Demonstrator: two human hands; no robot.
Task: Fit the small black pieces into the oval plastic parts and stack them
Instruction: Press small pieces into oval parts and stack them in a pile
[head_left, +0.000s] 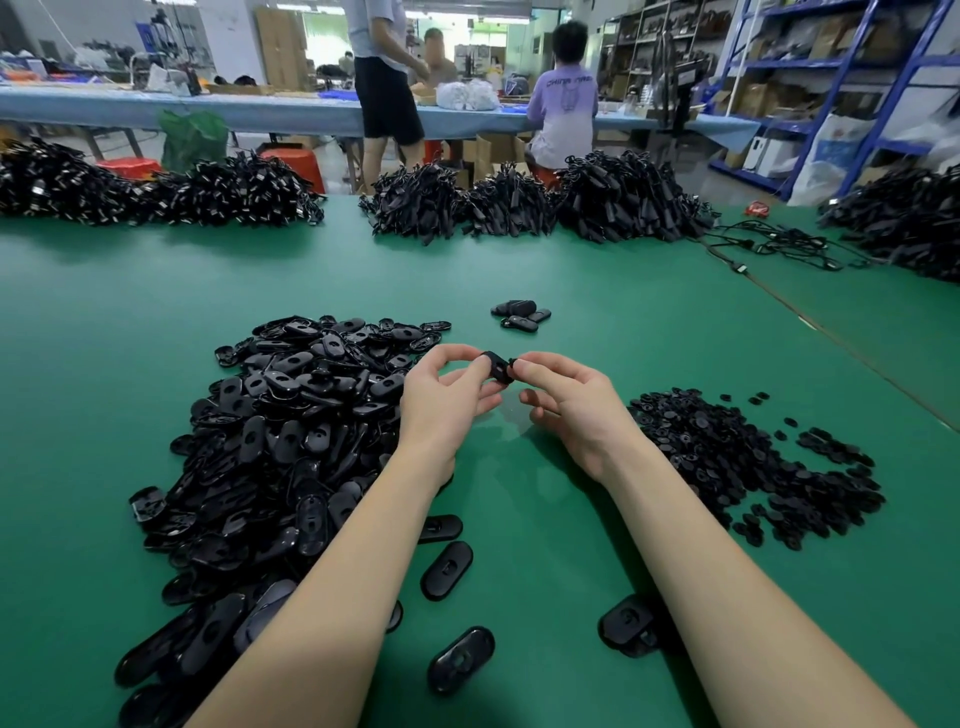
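We hold oval part (494, 366) above green table (519, 270), left hand (441, 395) pinching it, right hand (566, 400) pinching small black piece (514, 362) at its end. Risks: misaligned piece pops free into small-piece pile (737, 457); finished stack (521, 310) sits well apart.

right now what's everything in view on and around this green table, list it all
oval plastic parts: large loose pile, black, left of the hands
small black pieces: smaller loose pile, black, right of the hands
held oval part: one, black, between both hands above the table
finished stack: a few, black, just beyond the hands
stray oval parts: several, black, near edge between the forearms
corded bundles: many heaps, black, along the far edge
table: one, green
people: three, at the blue bench behind
shelving: blue, far right
left hand: pinches the held part
right hand: pinches its other end
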